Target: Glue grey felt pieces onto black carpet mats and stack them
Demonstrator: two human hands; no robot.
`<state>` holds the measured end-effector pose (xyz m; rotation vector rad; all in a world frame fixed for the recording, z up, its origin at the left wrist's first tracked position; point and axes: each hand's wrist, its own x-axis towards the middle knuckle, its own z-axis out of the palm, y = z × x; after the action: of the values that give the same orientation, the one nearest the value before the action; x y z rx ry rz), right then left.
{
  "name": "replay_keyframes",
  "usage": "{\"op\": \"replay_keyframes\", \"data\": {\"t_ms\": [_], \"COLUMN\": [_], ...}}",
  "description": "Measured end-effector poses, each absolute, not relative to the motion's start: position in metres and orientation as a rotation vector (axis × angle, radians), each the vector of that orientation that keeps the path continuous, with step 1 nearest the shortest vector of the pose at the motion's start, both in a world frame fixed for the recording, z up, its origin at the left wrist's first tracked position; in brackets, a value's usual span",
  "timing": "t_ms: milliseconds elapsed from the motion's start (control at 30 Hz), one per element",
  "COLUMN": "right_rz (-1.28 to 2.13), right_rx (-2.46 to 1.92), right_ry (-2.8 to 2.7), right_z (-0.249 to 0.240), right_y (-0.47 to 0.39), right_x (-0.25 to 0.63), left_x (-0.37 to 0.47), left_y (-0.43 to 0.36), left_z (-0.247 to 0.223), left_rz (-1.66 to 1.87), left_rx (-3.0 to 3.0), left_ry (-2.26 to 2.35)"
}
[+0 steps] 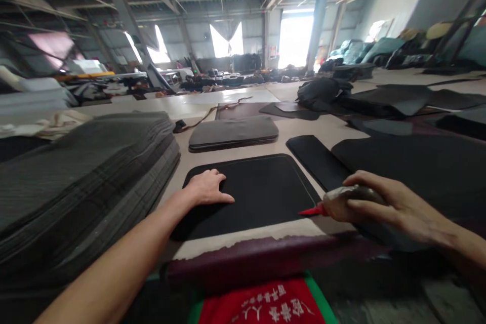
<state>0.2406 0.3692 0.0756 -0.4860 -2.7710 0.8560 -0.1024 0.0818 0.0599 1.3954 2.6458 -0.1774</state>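
Note:
A black panel with rounded corners (258, 187) lies flat on the table in front of me. My left hand (207, 187) rests on its left part, fingers and thumb apart, holding nothing. My right hand (398, 207) is wrapped round a squeeze bottle (337, 201) with a red pointed nozzle (313, 210). The bottle is tilted, and its tip is at the panel's near right corner; whether it touches cannot be made out. A thin pale line runs along the panel's far and right edges. Past the panel lies a stack of grey-black panels (233, 131).
A tall pile of dark grey sheets (87, 162) stands at left. A narrow black strip (319, 159) and a large dark sheet (417, 167) lie to the right. Maroon material (266, 260) hangs over the table's near edge. A dark bundle (321, 93) sits farther back.

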Motion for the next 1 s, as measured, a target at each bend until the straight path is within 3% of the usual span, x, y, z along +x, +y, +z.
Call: {"op": "replay_keyframes", "data": {"t_ms": [100, 567, 1000], "right_rz": [0.964, 0.802, 0.716], "right_rx": [-0.300, 0.658, 0.831], "right_ry": [-2.824, -2.820, -2.680], "right_z": [0.079, 0.083, 0.070], "right_y": [0.359, 0.261, 0.206], "right_x": [0.216, 0.061, 0.007], "left_x": [-0.111, -0.153, -0.161], "left_y": [0.080, 0.078, 0.074], "left_z": [0.064, 0.073, 0.072], "left_rz": [-0.137, 0.162, 0.276], "left_rx": [1.417, 1.316, 1.300], "left_ry": [2.591, 2.423, 2.362]}}
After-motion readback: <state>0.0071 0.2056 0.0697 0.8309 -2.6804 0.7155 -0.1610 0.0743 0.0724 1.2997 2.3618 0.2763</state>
